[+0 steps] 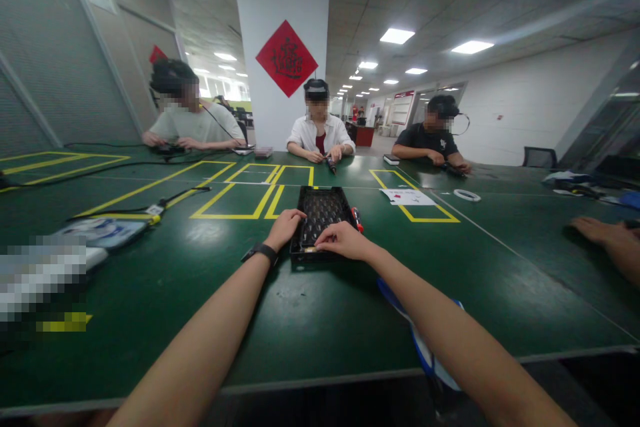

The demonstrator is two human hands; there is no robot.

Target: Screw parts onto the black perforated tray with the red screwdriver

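The tray (311, 256) looks plastic, the table (300, 327) glossy.

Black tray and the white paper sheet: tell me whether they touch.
Apart. The head view shows it: bare green tabletop lies between the right side of the black tray and the left edge of the white paper sheet.

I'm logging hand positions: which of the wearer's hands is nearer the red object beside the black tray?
Right. The right hand is over the right edge of the black tray, close to the red object; the left hand is at the tray's left edge, across from it.
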